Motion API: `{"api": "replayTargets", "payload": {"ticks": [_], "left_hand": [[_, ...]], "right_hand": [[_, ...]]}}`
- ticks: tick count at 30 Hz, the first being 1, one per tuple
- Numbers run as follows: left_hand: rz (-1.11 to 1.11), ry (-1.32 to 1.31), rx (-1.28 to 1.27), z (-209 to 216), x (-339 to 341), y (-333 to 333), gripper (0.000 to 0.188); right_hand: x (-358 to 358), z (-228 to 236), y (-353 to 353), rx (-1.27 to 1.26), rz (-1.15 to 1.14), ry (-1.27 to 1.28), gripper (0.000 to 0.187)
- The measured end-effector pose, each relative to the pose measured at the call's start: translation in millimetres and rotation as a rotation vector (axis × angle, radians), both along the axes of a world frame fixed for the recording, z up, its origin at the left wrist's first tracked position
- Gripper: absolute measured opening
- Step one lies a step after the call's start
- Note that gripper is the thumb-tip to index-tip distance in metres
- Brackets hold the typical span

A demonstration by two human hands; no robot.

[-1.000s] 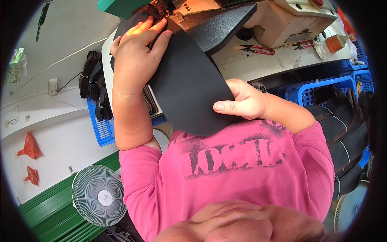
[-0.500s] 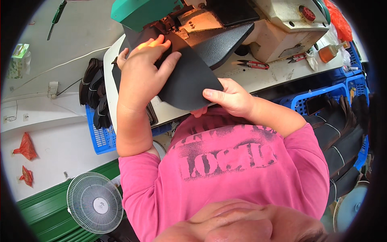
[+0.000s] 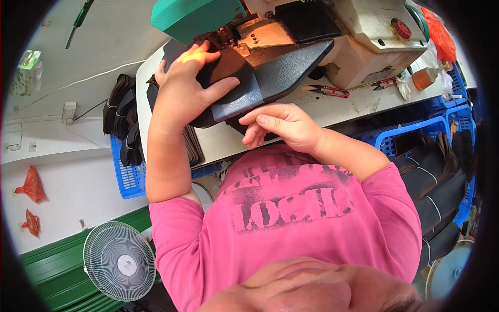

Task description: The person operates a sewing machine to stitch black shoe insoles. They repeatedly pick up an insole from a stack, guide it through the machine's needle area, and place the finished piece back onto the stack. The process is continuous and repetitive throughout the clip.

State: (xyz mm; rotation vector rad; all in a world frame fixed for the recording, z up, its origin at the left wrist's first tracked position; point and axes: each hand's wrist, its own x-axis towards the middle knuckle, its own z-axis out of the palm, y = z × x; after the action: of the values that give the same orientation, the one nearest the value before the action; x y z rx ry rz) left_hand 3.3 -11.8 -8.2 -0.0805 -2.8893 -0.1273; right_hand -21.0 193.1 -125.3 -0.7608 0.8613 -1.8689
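Note:
My left hand (image 3: pixel 195 80) lies flat, fingers spread and thumb out, on the black bed (image 3: pixel 291 70) of a sewing machine with a green head (image 3: pixel 195 20). Orange light falls on its fingertips beside the metal parts under the head. A smooth dark sheet (image 3: pixel 227 66) shows beside this hand; its full outline is hidden. A blue-grey strip (image 3: pixel 239 100) crosses the bed near the thumb. My right hand (image 3: pixel 285 125) hovers at the bed's near edge, fingers loosely bent and thumb apart. Nothing shows in its grip. Dark material hangs just behind its fingertips.
Red-handled thread snips (image 3: pixel 330 91) and an orange bottle (image 3: pixel 425 78) are on the white table (image 3: pixel 364 101). Dark bundles (image 3: pixel 118 104) sit over a blue basket (image 3: pixel 127 179) at left; tied black bundles (image 3: pixel 421 203) fill baskets at right. A fan (image 3: pixel 122 262) stands lower left.
The dark sheet that both hands held has moved away from me and off the near edge, baring the strip. My right hand has let go of it; the left stays over the bed.

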Motion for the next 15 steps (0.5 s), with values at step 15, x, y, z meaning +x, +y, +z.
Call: {"api": "replayTargets", "payload": {"ticks": [15], "left_hand": [[-0.062,-0.129,0.154,-1.9,-68.1,-65.6,0.043]], "right_hand": [[-0.3,-20.1,3.7,0.02,-0.05,-0.036,0.036]]}}
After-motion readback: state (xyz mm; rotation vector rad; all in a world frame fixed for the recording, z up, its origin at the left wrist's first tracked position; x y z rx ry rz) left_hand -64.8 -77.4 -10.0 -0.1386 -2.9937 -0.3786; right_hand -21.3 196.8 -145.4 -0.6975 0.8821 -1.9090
